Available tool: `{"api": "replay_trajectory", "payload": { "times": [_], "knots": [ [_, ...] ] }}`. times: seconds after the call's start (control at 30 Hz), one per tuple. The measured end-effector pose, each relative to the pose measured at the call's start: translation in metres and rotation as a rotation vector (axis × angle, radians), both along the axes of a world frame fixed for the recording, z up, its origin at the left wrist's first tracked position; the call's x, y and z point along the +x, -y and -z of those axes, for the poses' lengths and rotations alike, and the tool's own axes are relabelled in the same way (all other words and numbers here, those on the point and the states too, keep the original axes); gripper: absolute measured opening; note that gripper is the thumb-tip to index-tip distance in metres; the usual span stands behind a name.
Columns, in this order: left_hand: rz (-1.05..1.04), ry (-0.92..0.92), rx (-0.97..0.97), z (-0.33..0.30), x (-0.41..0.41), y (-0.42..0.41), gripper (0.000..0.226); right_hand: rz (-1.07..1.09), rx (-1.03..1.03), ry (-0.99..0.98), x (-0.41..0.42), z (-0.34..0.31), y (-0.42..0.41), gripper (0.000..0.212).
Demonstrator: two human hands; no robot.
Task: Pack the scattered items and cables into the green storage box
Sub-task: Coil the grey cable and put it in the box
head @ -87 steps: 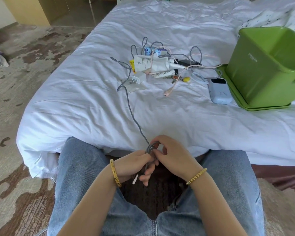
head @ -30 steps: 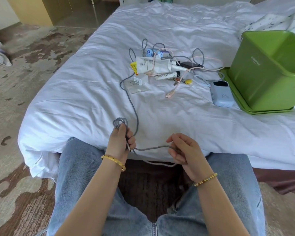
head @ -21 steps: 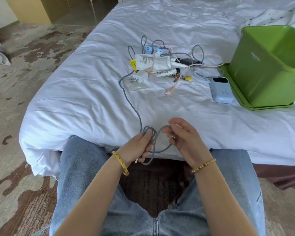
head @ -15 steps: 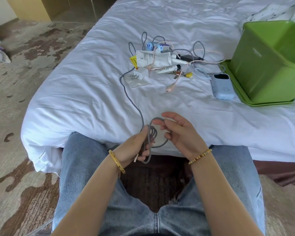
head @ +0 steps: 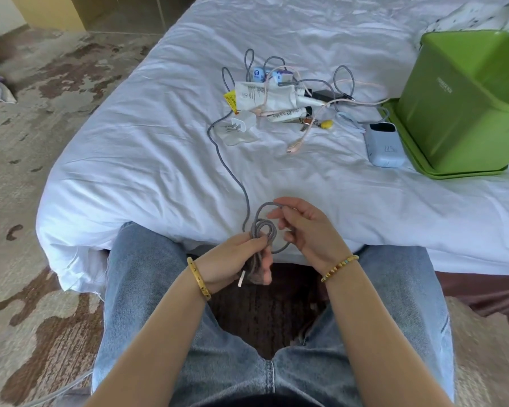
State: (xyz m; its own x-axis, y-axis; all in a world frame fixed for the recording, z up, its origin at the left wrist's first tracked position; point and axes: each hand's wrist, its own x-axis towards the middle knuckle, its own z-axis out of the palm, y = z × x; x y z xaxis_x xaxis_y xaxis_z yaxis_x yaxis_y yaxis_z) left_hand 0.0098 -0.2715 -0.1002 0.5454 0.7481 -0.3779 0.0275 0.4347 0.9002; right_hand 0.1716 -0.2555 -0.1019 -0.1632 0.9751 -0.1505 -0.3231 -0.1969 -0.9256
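Observation:
A grey cable runs from the pile on the bed down to my hands at the bed's near edge. My left hand grips several small coils of it. My right hand pinches the newest loop beside those coils. The open green storage box stands on its lid at the right of the bed. A pale blue power bank lies beside the box. The pile holds a white charger plug, a white tube, a pink cable and other small items.
The white bed sheet covers the bed, whose edge meets my knees. A patterned carpet lies left and below. A spotted pillow sits behind the box. Yellow furniture stands at the far left.
My hands have come together from apart and another loop has been added to the coils. The free stretch of grey cable on the bed has shortened.

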Motion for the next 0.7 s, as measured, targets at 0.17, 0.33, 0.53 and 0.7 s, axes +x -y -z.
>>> {"api": "replay_trajectory", "payload": {
  "times": [0.17,0.33,0.53,0.7],
  "knots": [
    [-0.256,0.084,0.004,0.001,0.004,-0.007,0.048,0.021,-0.04,0.167,-0.002,0.007,0.004,0.019],
    [-0.623,0.161,-0.013,0.005,-0.006,-0.019,0.043,0.007,-0.082,0.181,0.001,0.017,0.01,0.018],
    [-0.723,0.239,-0.029,0.008,-0.005,-0.027,0.042,-0.062,-0.074,0.298,0.007,0.013,0.013,0.024],
    [-0.731,0.393,-0.051,0.004,0.01,-0.037,0.033,-0.162,-0.085,0.346,-0.005,0.009,0.014,0.026]
  ]
}}
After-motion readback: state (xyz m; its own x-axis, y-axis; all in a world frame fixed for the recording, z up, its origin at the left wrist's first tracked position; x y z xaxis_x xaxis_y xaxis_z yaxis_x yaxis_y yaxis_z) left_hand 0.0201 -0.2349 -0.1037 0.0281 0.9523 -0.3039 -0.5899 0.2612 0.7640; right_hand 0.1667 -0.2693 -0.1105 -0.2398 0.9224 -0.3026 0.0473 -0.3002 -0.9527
